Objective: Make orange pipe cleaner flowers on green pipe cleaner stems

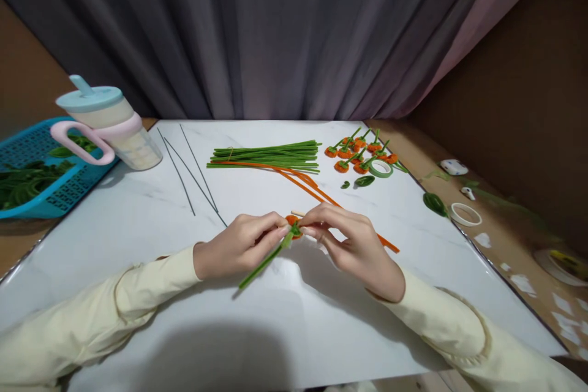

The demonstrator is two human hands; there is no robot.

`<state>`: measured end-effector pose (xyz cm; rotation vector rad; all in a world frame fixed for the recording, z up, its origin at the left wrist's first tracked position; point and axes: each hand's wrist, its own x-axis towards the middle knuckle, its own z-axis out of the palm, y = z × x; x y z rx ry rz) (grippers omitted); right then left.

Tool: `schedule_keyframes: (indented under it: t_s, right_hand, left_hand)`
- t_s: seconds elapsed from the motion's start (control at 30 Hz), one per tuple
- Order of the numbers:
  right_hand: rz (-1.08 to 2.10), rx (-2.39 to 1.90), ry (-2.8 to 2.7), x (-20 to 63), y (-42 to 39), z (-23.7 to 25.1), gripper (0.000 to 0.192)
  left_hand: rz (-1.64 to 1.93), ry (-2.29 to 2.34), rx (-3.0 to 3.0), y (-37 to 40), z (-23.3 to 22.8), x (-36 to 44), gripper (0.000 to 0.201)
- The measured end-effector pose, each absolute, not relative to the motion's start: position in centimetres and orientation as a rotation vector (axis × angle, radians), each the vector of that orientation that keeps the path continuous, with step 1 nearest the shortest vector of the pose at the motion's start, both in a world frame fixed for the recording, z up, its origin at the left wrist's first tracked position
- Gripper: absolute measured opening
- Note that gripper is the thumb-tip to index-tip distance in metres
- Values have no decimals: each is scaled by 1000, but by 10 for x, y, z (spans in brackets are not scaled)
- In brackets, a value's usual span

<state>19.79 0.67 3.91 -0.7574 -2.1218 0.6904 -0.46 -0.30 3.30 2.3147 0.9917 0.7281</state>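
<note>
- Left hand [236,245] is pinching the green stem [266,260] just under the orange bud [293,223], fingers pressed together on it.
- Right hand [349,242] is meeting it from the other side, w/ fingertips closed on the bud top; a pale stick end [297,213] is showing just behind the bud.
- Bud & stem are being held slightly above the counter [275,331], near its centre; stem is pointing down-left toward the person.
- Both sleeves are cream colour, forearms are resting on the counter.
- Behind the hands, a green bundle [266,156] of pipe cleaners is lying flat; orange cleaners [303,180] are running from under it toward the right hand.
- Finished orange flowers [361,153] are lying in a group at the far right, touching a green tape roll [381,168].
- Two small leaves [361,182] are lying just in front of that group; one more leaf [434,203] is beside a white ring [465,214] at the right edge.
- Thin wires [190,174] are lying left of the bundle.
- A cup [110,125] w/ pink handle is standing at far left, next to a blue basket [41,165] holding green pieces.
</note>
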Motion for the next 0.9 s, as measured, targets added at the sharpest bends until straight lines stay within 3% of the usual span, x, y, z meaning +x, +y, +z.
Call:
schedule_keyframes:
  t_s: [0.7,0.9]
  right_hand:
    - [644,-416,-2182,199,15,32,13]
    - [749,-485,-2121,203,19,32,12]
  left_hand:
    - [687,792,2251,-9,42,-4,19]
    - [596,857,1775,-6,44,-4,24]
